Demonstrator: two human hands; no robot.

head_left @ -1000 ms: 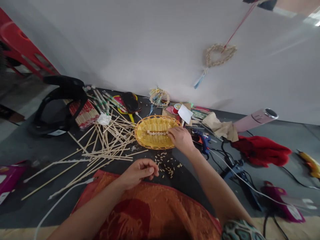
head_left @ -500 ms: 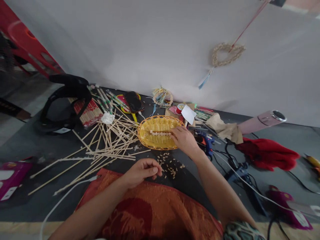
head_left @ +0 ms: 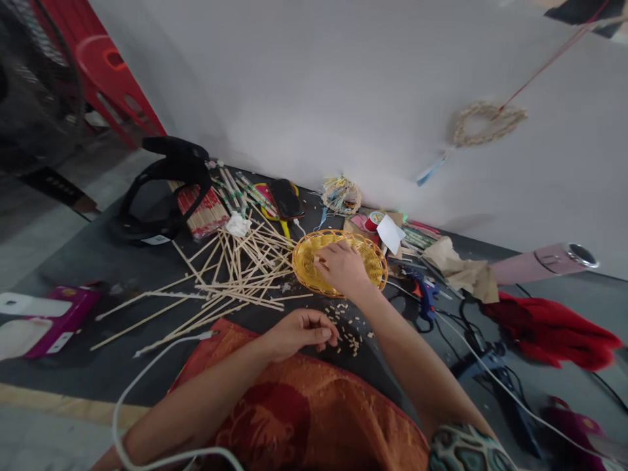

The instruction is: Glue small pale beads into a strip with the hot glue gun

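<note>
My right hand [head_left: 343,269] reaches into the yellow woven basket [head_left: 377,273], its fingers closed at the left end of a strip of small wooden pieces [head_left: 317,260]. Most of that strip is hidden under the hand. In front of the basket, my left hand [head_left: 303,335] hangs with curled fingers, thumb close to the index finger. Whatever it may hold is too small or hidden to make out. Short cut wooden bits [head_left: 352,337] lie scattered on the dark table just right of it.
Thin wooden sticks [head_left: 245,261] lie heaped left of the basket. A phone [head_left: 287,199], a red thread spool [head_left: 373,221] and a ring-shaped craft piece [head_left: 342,195] sit behind. To the right are a blue glue gun [head_left: 426,294], cables, a red cloth [head_left: 554,327] and a pink flask [head_left: 544,261].
My right hand has moved left along the strip in the basket, now covering most of it. The left hand keeps its curled pose. The whole view has shifted, with things appearing farther right.
</note>
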